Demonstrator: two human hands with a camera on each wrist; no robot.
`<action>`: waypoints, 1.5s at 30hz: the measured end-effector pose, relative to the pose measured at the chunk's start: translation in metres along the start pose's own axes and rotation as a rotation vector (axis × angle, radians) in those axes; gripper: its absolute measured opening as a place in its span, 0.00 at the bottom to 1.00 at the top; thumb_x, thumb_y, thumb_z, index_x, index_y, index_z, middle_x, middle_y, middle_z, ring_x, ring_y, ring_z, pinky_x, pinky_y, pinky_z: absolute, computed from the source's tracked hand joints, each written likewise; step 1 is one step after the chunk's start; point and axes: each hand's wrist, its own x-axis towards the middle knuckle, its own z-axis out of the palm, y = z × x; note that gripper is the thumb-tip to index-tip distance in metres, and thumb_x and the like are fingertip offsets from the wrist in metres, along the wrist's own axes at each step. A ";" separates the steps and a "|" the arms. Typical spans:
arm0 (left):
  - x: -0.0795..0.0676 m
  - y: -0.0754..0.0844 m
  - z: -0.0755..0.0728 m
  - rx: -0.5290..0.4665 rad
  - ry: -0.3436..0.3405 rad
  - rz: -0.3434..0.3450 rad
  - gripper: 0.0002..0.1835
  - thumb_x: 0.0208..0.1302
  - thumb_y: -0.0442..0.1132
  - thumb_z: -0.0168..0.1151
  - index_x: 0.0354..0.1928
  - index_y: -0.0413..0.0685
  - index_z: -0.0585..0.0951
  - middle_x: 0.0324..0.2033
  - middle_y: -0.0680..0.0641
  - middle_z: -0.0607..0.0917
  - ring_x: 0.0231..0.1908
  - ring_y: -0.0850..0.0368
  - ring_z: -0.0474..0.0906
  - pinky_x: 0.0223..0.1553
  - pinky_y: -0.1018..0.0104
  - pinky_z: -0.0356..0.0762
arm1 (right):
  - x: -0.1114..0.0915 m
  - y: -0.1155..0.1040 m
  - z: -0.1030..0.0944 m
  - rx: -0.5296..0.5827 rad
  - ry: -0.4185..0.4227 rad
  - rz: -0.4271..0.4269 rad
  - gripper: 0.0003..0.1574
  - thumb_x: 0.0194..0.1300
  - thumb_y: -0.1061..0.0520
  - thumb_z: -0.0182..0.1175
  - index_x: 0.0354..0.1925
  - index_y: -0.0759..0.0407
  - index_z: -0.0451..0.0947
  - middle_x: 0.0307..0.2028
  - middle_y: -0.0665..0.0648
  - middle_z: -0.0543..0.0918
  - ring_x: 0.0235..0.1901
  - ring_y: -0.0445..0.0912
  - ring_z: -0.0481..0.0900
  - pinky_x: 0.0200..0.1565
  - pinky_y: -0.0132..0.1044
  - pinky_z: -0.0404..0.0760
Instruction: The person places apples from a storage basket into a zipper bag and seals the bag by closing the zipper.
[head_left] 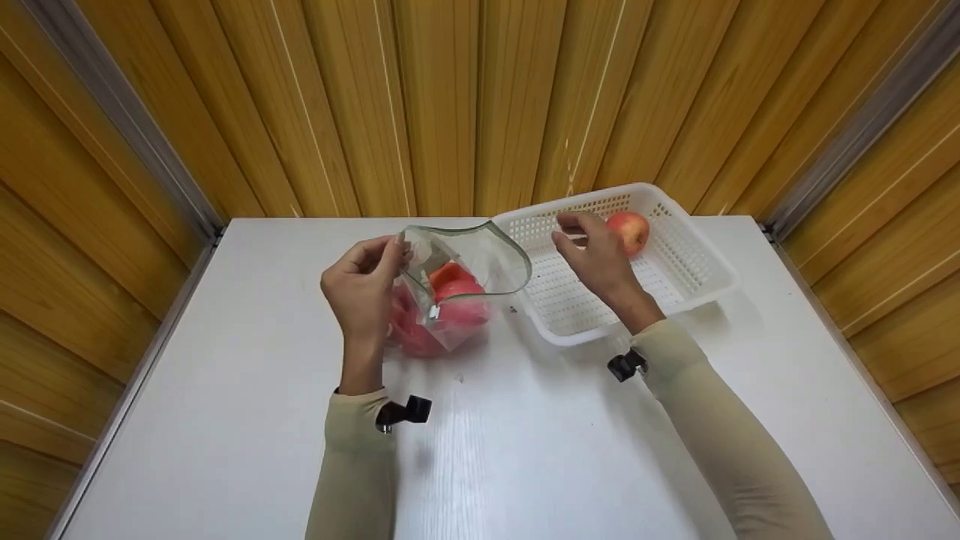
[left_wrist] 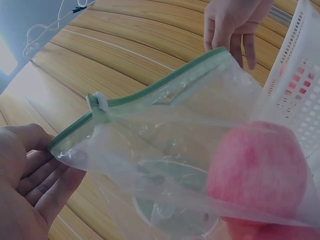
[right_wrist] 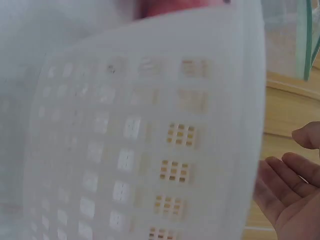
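Observation:
A clear zip bag point(head_left: 491, 262) with a green zip strip stands with its mouth open, several red fruits inside it. Thumb and fingers of my left hand point(head_left: 360, 289) pinch the left end of its mouth. One pink-red apple point(left_wrist: 257, 172) shows through the film in the left wrist view, and a white slider point(left_wrist: 100, 101) sits on the strip. My right hand point(head_left: 600, 262) hovers over the white basket point(head_left: 705, 296), fingers relaxed and holding nothing. Just beyond it in the basket lies a red and yellow apple point(head_left: 628, 232), partly hidden by that hand.
The basket has perforated walls and stands to the right of the bag on the white table point(head_left: 510, 457). Wood-look panels point(head_left: 442, 105) enclose the back and both sides. Each wrist carries a small black camera point(head_left: 626, 366).

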 end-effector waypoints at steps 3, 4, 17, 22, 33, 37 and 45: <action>-0.001 0.000 -0.001 0.005 0.006 -0.003 0.06 0.68 0.36 0.75 0.38 0.38 0.92 0.32 0.45 0.92 0.30 0.53 0.89 0.34 0.67 0.88 | 0.006 0.017 -0.010 -0.064 0.021 0.028 0.25 0.75 0.60 0.65 0.65 0.71 0.76 0.62 0.68 0.81 0.62 0.61 0.80 0.63 0.53 0.79; -0.001 0.000 -0.001 0.007 0.008 -0.004 0.06 0.68 0.36 0.75 0.38 0.38 0.92 0.32 0.45 0.92 0.30 0.53 0.89 0.34 0.67 0.88 | 0.008 0.023 -0.013 -0.092 0.030 0.032 0.27 0.75 0.60 0.66 0.66 0.71 0.76 0.63 0.68 0.80 0.62 0.62 0.79 0.64 0.54 0.78; -0.002 -0.002 -0.001 0.027 0.013 -0.021 0.08 0.69 0.38 0.75 0.40 0.40 0.93 0.34 0.46 0.92 0.31 0.53 0.88 0.37 0.66 0.88 | 0.020 0.073 -0.046 -0.254 -0.055 0.213 0.42 0.73 0.56 0.68 0.77 0.66 0.62 0.74 0.68 0.65 0.73 0.63 0.65 0.75 0.59 0.64; -0.002 -0.002 0.001 0.016 0.011 -0.020 0.08 0.69 0.38 0.75 0.39 0.39 0.92 0.33 0.45 0.92 0.31 0.52 0.89 0.36 0.67 0.88 | 0.019 0.089 -0.053 -0.247 -0.074 0.226 0.43 0.74 0.55 0.65 0.78 0.67 0.60 0.76 0.69 0.63 0.74 0.65 0.62 0.76 0.61 0.60; -0.002 -0.003 0.001 0.010 -0.004 -0.016 0.07 0.69 0.38 0.75 0.38 0.39 0.92 0.32 0.46 0.92 0.31 0.52 0.90 0.35 0.66 0.88 | 0.011 0.117 -0.054 -0.209 -0.065 0.199 0.33 0.72 0.60 0.67 0.70 0.70 0.69 0.66 0.70 0.73 0.67 0.63 0.68 0.73 0.61 0.63; -0.003 -0.004 0.001 0.019 -0.004 -0.014 0.07 0.69 0.38 0.75 0.39 0.40 0.92 0.32 0.47 0.92 0.31 0.52 0.90 0.35 0.65 0.88 | 0.014 0.118 -0.054 -0.203 -0.073 0.229 0.33 0.72 0.61 0.66 0.70 0.68 0.69 0.66 0.68 0.73 0.66 0.62 0.68 0.73 0.61 0.63; -0.001 -0.004 0.001 0.007 -0.002 -0.013 0.07 0.69 0.37 0.75 0.38 0.39 0.92 0.32 0.47 0.92 0.31 0.52 0.90 0.34 0.66 0.88 | 0.016 0.119 -0.052 -0.192 -0.111 0.296 0.38 0.73 0.63 0.65 0.75 0.68 0.65 0.71 0.69 0.70 0.70 0.63 0.67 0.75 0.61 0.62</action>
